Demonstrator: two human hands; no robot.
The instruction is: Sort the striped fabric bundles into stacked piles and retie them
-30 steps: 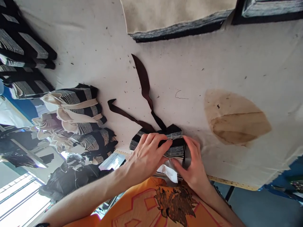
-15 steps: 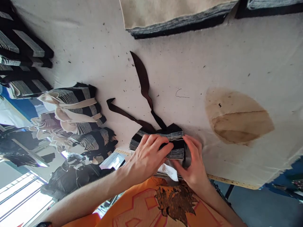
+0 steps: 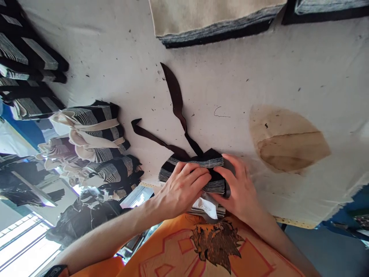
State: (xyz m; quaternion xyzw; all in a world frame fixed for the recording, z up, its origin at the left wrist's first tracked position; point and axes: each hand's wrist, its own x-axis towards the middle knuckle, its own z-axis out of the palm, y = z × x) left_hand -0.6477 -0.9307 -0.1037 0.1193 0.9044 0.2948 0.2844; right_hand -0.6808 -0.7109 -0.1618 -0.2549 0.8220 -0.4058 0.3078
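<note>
A small folded piece of black and white striped fabric [image 3: 211,162] lies at the near edge of the table. My left hand [image 3: 186,182] rests over its middle and left part, fingers close together and pressing on it. My right hand [image 3: 238,184] grips its right end, with the index finger on top and the thumb at the near side. Two dark brown straps [image 3: 175,96] run out from under the fabric's far side, twisted and loose on the table. A crumpled white paper or tag [image 3: 206,206] shows between the fabric and my body.
Stacked beige and grey fabric [image 3: 219,17] lies at the far side of the table [image 3: 207,73]. Striped bundles with cream straps [image 3: 92,127] stand on the left, with dark striped stacks [image 3: 31,57] beyond. A brown stain [image 3: 288,142] marks the cloth on the right.
My right hand has shifted: its index finger has come from the right edge onto the fabric's top. My left hand's thumb has drawn in against its fingers. The straps lie unchanged.
</note>
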